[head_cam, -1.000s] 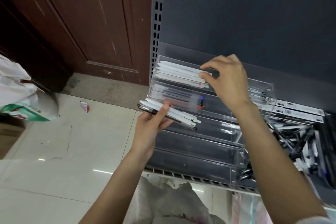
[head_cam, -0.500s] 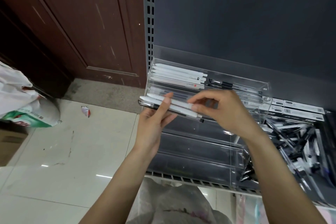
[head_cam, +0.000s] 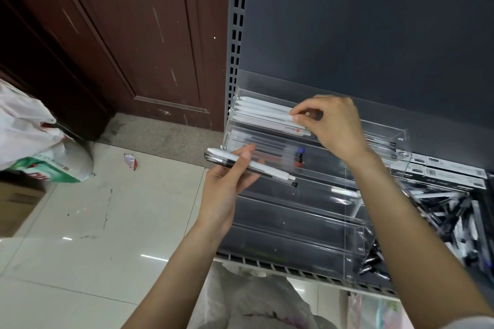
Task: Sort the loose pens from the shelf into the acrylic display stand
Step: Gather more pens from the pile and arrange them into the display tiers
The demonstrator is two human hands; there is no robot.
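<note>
- Left hand (head_cam: 227,184) grips a small bundle of pens (head_cam: 256,167) in front of the stand (head_cam: 355,246).
- Right hand (head_cam: 334,128) pinches the end of a white pen (head_cam: 264,109) lying in the stand's top tier.
- Loose pens (head_cam: 443,211) are heaped on the shelf beside the stand.

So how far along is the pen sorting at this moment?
Done: the clear acrylic stand's top two tiers hold pens. In hand: right hand sets a white pen in the top tier; left hand holds two more pens. Left: lower tiers, loose pen pile.
</note>
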